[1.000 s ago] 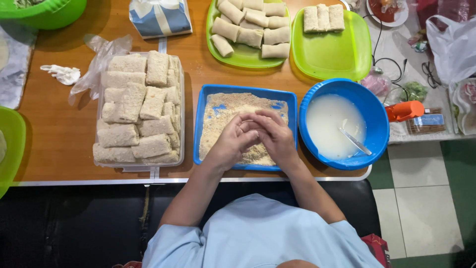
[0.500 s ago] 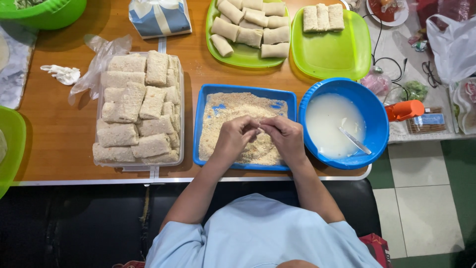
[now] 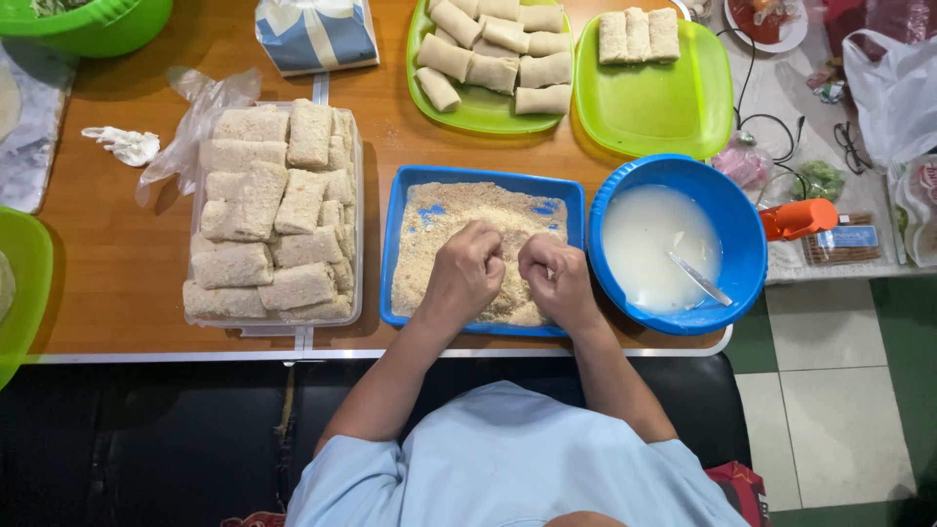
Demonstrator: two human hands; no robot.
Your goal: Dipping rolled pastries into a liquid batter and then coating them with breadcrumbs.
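Both my hands are over a blue rectangular tray [image 3: 488,177] filled with breadcrumbs [image 3: 459,210]. My left hand [image 3: 468,270] and my right hand [image 3: 552,279] are curled into loose fists, knuckles up, a small gap between them, resting on the crumbs. No roll shows in either hand; what lies under the fingers is hidden. Left of the tray a clear container [image 3: 197,244] is piled with breaded rolls [image 3: 273,210]. To the right sits a blue bowl [image 3: 673,164] of white batter [image 3: 644,234] with a spoon [image 3: 700,279] in it.
Behind the tray a green plate [image 3: 468,119] holds several plain rolls [image 3: 488,49]; a second green plate [image 3: 654,112] holds three rolls [image 3: 639,34]. A striped box [image 3: 314,34], a plastic bag [image 3: 200,102], a crumpled tissue [image 3: 127,146] and a green bowl [image 3: 98,24] stand at the back left.
My hands were pressed together over the crumbs; they have drawn slightly apart and toward the tray's near edge, fingers still curled.
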